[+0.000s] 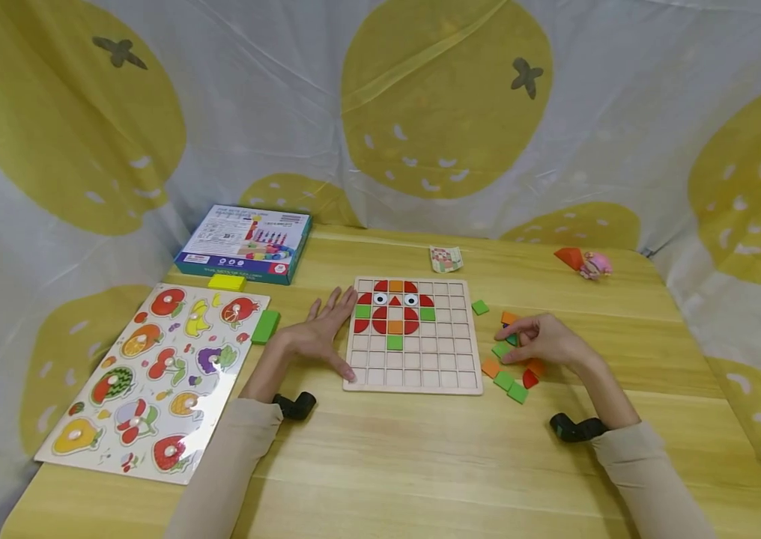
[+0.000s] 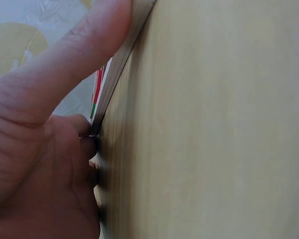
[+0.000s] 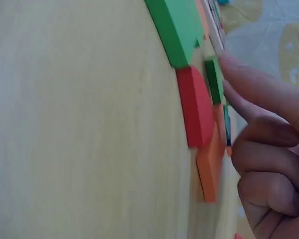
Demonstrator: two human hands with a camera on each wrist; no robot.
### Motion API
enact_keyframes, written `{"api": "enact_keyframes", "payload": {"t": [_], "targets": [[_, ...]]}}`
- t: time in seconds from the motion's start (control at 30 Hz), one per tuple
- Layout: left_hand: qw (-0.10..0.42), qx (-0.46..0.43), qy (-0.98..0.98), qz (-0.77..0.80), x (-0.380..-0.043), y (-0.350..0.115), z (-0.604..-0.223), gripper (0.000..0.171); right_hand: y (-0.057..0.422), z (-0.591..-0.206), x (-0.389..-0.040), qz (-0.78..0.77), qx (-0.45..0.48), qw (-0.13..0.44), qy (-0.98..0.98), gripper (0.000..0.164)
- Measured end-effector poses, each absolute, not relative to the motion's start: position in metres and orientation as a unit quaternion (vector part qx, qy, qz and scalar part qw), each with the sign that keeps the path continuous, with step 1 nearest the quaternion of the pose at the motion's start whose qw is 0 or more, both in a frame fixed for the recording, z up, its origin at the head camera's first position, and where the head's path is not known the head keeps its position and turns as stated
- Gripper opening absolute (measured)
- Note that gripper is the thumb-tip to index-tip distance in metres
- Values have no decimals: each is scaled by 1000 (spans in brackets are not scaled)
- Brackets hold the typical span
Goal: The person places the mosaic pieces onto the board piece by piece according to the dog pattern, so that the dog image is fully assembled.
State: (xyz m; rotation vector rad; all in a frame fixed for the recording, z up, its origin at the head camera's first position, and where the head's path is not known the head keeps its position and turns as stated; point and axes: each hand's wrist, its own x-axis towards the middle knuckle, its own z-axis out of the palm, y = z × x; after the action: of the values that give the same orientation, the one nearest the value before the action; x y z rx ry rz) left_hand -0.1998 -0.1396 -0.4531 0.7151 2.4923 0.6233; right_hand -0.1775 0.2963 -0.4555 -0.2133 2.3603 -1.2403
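Observation:
A wooden grid board lies mid-table, with red, orange, green and eye-printed tiles set in its upper left cells. My left hand spreads along its left side, thumb at the lower left corner. In the left wrist view the thumb touches the board's edge. Right of the board, my right hand has thumb and forefinger at a small green square tile, in a pinch; its other fingers are curled. In the right wrist view that tile shows at the fingertips, beside a red tile.
Loose tiles lie around my right hand, among them an orange one and a green one. A fruit puzzle board is at left, beside a green block. Behind are a box, a picture card and a pink figure.

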Motion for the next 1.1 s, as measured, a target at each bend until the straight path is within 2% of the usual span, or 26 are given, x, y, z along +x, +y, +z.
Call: {"api": "enact_keyframes", "payload": {"t": [0.17, 0.4, 0.5, 0.67, 0.8, 0.97, 1.1], "targets": [[237, 259, 910, 222, -200, -141, -454, 145, 298, -455, -177, -447, -102, 256, 851, 37], [237, 260, 909, 225, -200, -141, -454, 144, 285, -446, -179, -432, -95, 196, 875, 34], [238, 260, 908, 225, -200, -141, -455, 144, 259, -440, -175, -449, -83, 189, 869, 33], [236, 263, 907, 230, -199, -140, -455, 144, 185, -436, -163, -444, -81, 195, 871, 27], [234, 265, 908, 225, -200, -139, -455, 144, 140, -443, -158, -419, -98, 173, 886, 27], [231, 266, 910, 220, -200, -139, -455, 144, 124, -450, -156, -407, -88, 146, 897, 28], [236, 260, 910, 220, -201, -138, -455, 144, 127, -452, -157, -426, -99, 158, 885, 24]]}}
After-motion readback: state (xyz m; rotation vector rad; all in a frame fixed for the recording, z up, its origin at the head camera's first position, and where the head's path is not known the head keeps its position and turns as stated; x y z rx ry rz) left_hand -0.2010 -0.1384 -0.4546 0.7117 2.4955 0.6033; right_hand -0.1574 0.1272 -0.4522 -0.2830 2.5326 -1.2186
